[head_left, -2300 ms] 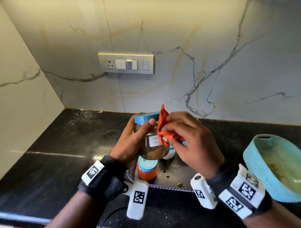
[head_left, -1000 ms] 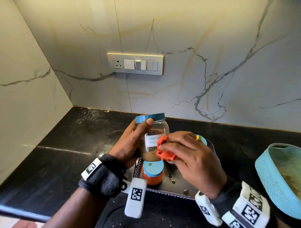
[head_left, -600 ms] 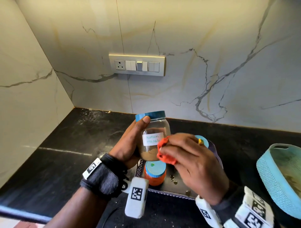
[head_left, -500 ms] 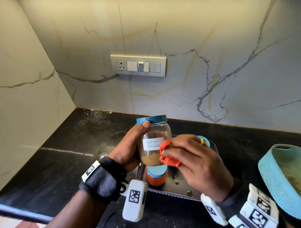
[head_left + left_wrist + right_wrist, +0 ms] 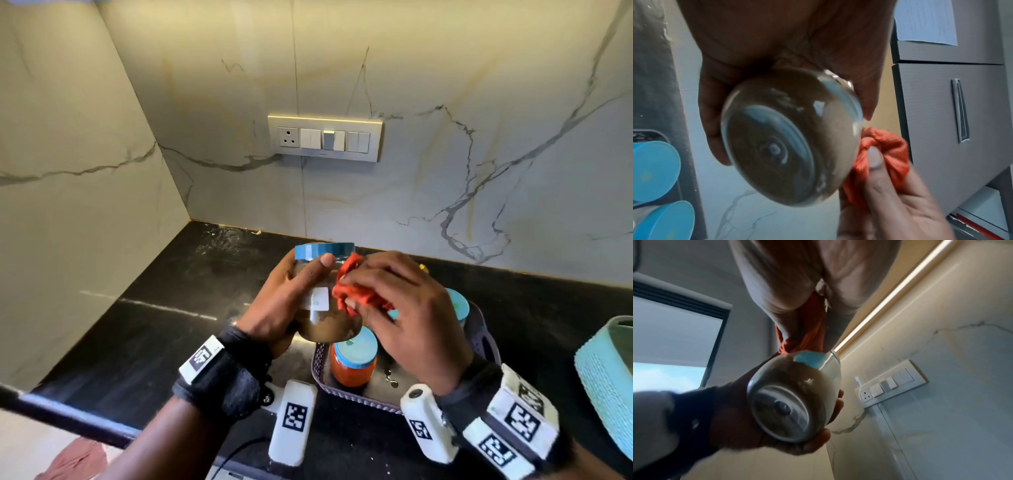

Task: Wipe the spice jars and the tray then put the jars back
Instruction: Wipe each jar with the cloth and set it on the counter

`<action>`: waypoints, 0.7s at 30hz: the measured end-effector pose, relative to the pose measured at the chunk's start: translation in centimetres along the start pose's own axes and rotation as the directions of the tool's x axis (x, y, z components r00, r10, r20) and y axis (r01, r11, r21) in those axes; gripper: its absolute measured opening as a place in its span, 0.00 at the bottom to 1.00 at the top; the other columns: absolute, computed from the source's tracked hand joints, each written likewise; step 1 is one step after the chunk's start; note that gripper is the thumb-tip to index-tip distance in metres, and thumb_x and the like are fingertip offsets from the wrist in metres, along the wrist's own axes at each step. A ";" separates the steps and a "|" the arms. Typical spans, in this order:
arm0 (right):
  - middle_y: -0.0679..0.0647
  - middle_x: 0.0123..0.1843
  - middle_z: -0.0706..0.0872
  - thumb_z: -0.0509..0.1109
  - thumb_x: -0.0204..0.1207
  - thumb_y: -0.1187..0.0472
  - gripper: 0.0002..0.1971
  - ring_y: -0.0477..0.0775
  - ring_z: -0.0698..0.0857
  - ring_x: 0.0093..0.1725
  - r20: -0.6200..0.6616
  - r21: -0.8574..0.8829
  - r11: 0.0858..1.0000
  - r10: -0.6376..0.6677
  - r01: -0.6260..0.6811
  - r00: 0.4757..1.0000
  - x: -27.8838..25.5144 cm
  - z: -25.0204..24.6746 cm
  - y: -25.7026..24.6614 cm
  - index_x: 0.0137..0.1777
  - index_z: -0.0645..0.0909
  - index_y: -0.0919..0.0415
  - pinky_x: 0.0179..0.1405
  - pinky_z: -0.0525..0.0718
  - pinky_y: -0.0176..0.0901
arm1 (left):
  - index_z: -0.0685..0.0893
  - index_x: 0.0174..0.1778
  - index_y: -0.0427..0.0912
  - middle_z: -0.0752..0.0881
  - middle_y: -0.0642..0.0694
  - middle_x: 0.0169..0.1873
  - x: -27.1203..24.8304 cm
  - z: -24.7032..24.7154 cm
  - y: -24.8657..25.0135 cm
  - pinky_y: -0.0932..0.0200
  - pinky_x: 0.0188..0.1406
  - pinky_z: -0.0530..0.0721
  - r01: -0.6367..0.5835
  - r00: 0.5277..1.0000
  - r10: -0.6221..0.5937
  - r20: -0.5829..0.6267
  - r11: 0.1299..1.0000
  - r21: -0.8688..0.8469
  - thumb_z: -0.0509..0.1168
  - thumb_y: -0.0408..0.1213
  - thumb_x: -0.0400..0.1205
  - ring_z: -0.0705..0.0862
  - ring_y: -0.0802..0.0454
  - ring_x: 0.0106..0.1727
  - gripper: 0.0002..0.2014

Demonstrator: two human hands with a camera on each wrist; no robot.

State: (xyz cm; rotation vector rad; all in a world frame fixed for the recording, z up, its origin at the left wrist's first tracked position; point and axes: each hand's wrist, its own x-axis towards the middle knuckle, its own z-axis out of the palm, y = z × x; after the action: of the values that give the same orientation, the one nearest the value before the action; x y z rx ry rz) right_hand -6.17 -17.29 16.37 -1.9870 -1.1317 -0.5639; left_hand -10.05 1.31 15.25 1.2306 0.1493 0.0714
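- Marble-veined wall panels [image 5: 445, 102] back a black desk [image 5: 171, 308], with a switch plate [image 5: 324, 138] above and a teal basket [image 5: 603, 387] at your right.
- Your left hand [image 5: 284, 305] has its grip wrapped round a glass spice jar [image 5: 325, 329] with a blue lid and brown powder, held in the air above the tray's left end, tilted slightly.
- Your right hand [image 5: 404, 308] is clenched on a bunched orange cloth [image 5: 352, 291], pressing it against the jar's right side beside the white label.
- From the left wrist view, the cloth touches the wall just above the rounded base.
- Below, the perforated metal tray [image 5: 342, 394] holds an orange-filled jar [image 5: 353, 363] and another blue-lidded jar [image 5: 457, 305] farther back.
- You look to be in the jar-wiping step, early on: the tray is not yet cleared for wiping.
- Next calls for turning the jar in your left hand so the cloth meets unwiped glass, lid and base, then setting it down off the tray.
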 end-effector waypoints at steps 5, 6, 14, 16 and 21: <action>0.50 0.53 0.87 0.74 0.78 0.64 0.08 0.48 0.86 0.55 -0.046 0.093 0.989 0.120 -0.115 0.992 1.9 0.6 -0.1 0.56 0.88 0.61 0.56 0.84 0.45 | 0.78 0.73 0.34 0.91 0.30 0.59 -0.8 -0.3 -0.2 0.37 0.55 0.91 0.008 0.999 -0.011 -0.043 0.997 -0.078 0.72 0.49 0.79 0.91 0.36 0.54 0.31; 0.51 0.54 0.87 0.74 0.78 0.64 0.08 0.49 0.86 0.56 -0.016 0.047 0.998 0.052 -0.051 0.999 1.5 0.6 -0.8 0.56 0.88 0.62 0.59 0.84 0.44 | 0.78 0.74 0.36 0.91 0.32 0.60 -1.0 -0.5 -0.1 0.40 0.52 0.91 0.014 0.999 -0.018 -0.041 0.994 -0.107 0.70 0.48 0.80 0.91 0.38 0.53 0.30; 0.53 0.58 0.87 0.67 0.87 0.61 0.09 0.55 0.86 0.57 0.202 -0.123 0.943 -0.280 0.308 0.939 -1.2 0.4 -2.1 0.58 0.88 0.61 0.59 0.85 0.47 | 0.78 0.73 0.36 0.92 0.34 0.55 -2.0 -1.0 -0.7 0.47 0.44 0.91 0.024 0.995 -0.037 -0.090 0.990 -0.136 0.71 0.48 0.78 0.92 0.42 0.51 0.30; 0.50 0.55 0.87 0.75 0.79 0.66 0.06 0.50 0.86 0.57 0.106 0.014 0.995 -0.100 0.099 0.989 0.3 0.1 -1.2 0.55 0.89 0.60 0.58 0.84 0.47 | 0.78 0.73 0.36 0.90 0.29 0.59 -2.1 -0.8 -0.7 0.39 0.49 0.91 0.012 0.997 -0.022 -0.070 0.990 -0.140 0.71 0.48 0.79 0.91 0.38 0.53 0.30; 0.50 0.55 0.87 0.77 0.76 0.69 0.09 0.50 0.86 0.57 0.060 0.022 0.998 -0.053 0.051 0.997 0.9 0.5 -2.2 0.55 0.88 0.60 0.59 0.85 0.46 | 0.80 0.72 0.34 0.89 0.28 0.59 -1.9 -1.1 -0.5 0.41 0.45 0.92 -0.023 0.993 0.003 -0.114 0.984 -0.176 0.72 0.50 0.78 0.91 0.38 0.51 0.31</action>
State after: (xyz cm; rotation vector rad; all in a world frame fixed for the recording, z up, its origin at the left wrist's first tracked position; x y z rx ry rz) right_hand -7.65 -15.78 17.57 -1.9739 -1.2244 -0.5202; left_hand -12.10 1.97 14.59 1.0498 0.2293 0.1633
